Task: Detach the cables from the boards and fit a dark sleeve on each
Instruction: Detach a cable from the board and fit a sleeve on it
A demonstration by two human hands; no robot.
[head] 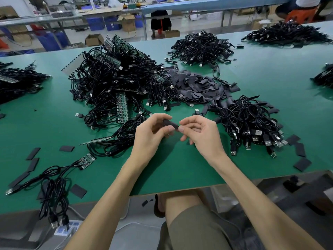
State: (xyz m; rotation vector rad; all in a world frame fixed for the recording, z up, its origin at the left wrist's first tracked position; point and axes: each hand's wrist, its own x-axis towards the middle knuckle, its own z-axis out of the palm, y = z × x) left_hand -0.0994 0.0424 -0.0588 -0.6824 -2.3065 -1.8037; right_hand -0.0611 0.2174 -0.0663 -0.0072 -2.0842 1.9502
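Above the green table's near middle, my left hand (153, 129) pinches a dark sleeve (170, 123) between thumb and fingers. My right hand (197, 130) pinches the sleeve's right end. Whether a cable sits inside the sleeve is hidden by my fingers. A big tangle of black USB cables on green boards (119, 82) lies beyond my left hand. Loose dark sleeves (196, 83) are heaped behind my right hand. A pile of sleeved cables (250, 121) lies to the right.
A small board with cables (86, 160) trails off the table's front edge (180, 190) at left. Stray flat sleeves lie at near left (32, 164) and near right (301, 156). More cable heaps (201, 47) sit at the far side and left edge.
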